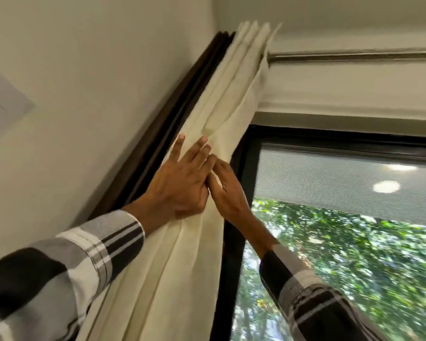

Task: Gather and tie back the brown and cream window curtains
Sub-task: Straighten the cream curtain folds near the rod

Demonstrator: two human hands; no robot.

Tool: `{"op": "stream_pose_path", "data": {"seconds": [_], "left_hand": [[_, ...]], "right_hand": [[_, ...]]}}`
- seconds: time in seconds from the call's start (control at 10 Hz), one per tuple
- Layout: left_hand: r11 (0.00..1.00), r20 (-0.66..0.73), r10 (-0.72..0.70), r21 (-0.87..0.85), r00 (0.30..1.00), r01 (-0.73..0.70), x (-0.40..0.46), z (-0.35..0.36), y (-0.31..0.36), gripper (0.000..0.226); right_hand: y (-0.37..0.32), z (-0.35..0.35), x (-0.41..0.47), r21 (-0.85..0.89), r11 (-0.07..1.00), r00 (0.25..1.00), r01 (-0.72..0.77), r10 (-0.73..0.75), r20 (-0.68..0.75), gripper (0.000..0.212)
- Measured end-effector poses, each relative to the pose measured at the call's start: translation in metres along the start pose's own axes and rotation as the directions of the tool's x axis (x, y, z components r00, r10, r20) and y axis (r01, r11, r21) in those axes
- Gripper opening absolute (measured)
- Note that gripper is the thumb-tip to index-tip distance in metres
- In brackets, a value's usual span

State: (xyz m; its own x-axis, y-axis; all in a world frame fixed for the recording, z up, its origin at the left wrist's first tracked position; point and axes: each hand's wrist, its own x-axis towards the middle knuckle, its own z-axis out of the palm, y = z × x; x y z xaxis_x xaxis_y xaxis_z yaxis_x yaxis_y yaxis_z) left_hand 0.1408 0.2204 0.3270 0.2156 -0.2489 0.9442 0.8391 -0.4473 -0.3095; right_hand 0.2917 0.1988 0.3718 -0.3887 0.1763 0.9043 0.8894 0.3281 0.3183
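The cream curtain [221,94] hangs bunched in folds at the left end of the window, running from the rod down to the lower left. Behind it, against the wall, lies the brown curtain [172,114], seen as a dark narrow strip. My left hand [180,185] lies flat on the cream folds with fingers spread, pressing them toward the wall. My right hand [228,190] reaches in from the window side, its fingers tucked around the right edge of the cream folds, touching the left hand.
A metal curtain rod [354,56] runs right along the top. The black window frame [330,135] holds a grey roller blind [330,183] half down, with green trees outside. A white wall [96,70] stands left, with a framed item [0,107] at the edge.
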Motion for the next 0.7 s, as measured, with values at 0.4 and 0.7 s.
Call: {"op": "stream_pose_path", "data": {"seconds": [0.4, 0.7], "left_hand": [[0.941, -0.161, -0.001, -0.335, 0.987, -0.054, 0.086, -0.124, 0.28, 0.068], [0.646, -0.144, -0.116, -0.762, 0.983, -0.035, 0.133, -0.208, 0.548, 0.077]], "right_hand": [[0.024, -0.333, -0.149, -0.534, 0.845, 1.0, -0.026, 0.029, -0.002, 0.044], [0.044, -0.585, -0.291, -0.755, 0.648, 0.959, -0.103, 0.267, 0.098, 0.053]]}}
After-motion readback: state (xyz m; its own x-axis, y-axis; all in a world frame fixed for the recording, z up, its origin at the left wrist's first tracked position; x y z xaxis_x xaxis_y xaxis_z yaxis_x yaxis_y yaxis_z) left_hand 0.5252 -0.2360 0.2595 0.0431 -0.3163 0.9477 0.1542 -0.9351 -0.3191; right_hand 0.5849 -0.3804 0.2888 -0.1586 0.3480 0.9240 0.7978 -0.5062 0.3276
